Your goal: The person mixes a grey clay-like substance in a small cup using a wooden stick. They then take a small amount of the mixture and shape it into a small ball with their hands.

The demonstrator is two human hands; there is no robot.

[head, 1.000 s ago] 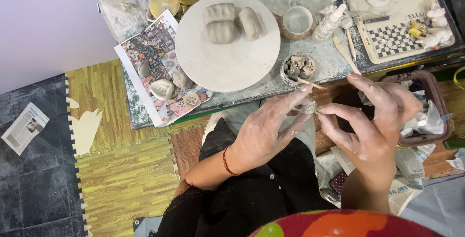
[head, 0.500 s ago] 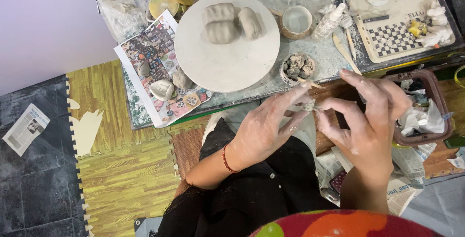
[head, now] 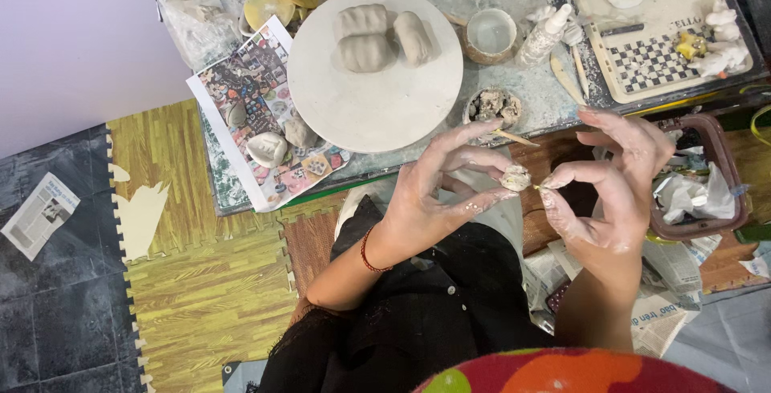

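Clay dust covers both of your hands. Your left hand [head: 438, 192] pinches a small clay ball [head: 515, 177] between thumb and fingers, out in the air in front of you, just off the near edge of the desk [head: 546, 100]. Your right hand [head: 610, 176] pinches a thin stick [head: 543, 187], and its tip sits just beside the ball. So both hands are closed on something, and neither one is free.

It looks like you are partway through. Three clay lumps [head: 377, 38] lie close together on the round board [head: 375, 68], and they still look rough. Two small clay shapes [head: 281, 142] rest on the picture page [head: 265, 112] to the left. A little bowl [head: 492, 107] near the desk edge holds clay bits, with another stick [head: 514, 137] poking out of it. The ball in your hand still looks bumpy, so there seems to be more shaping to do.

You have open air around your hands. The desk edge is near your fingertips, and the brown bin [head: 695, 176] is just beside your right hand. The checked board [head: 654, 60] and cup [head: 491, 33] are farther back, well apart from your hands.
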